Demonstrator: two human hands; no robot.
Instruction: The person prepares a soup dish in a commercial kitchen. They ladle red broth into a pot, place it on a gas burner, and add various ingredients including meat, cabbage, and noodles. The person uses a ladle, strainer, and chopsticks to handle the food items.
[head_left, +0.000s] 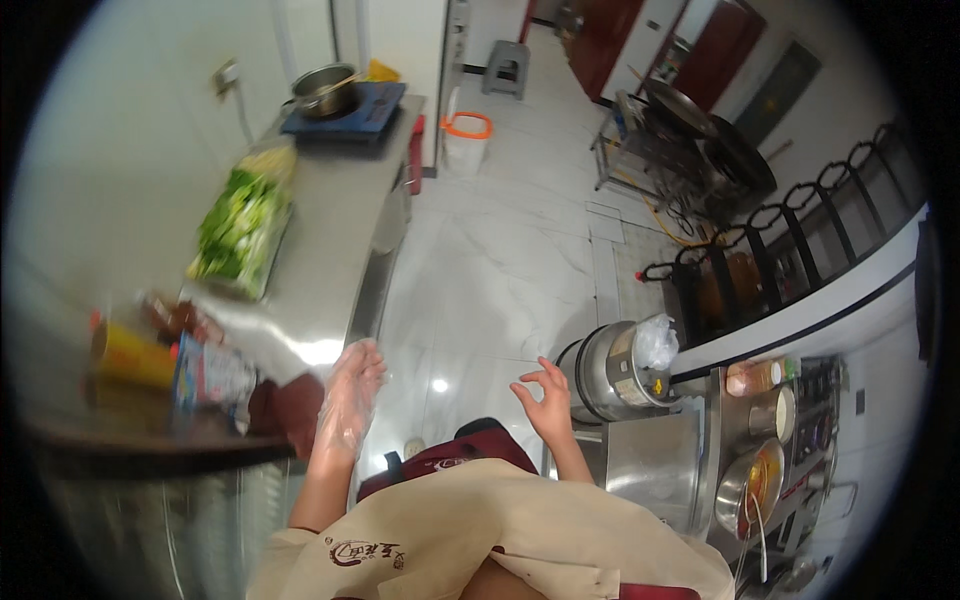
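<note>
My left hand (352, 386), in a clear plastic glove, hangs beside the edge of the steel counter (319, 202). Its fingers are loosely bent, and I see nothing in them. A dark red cloth-like thing (289, 409) lies just left of that hand. My bare right hand (547, 397) is over the floor in front of my body, thumb and fingers apart and holding nothing. Close to its right stands a round steel vessel (611, 371) with a bunched clear plastic bag (656, 341) on it. Leafy green vegetables (240, 221) fill a clear container on the left counter.
A steel pot (326, 90) sits on a blue cooktop (352, 112). Beyond the counter stands a white bin (466, 150) with an orange rim. At right are a steel bowl (731, 502) of reddish food and black rings on a rack (765, 217). A grey stool (507, 69) stands farther off.
</note>
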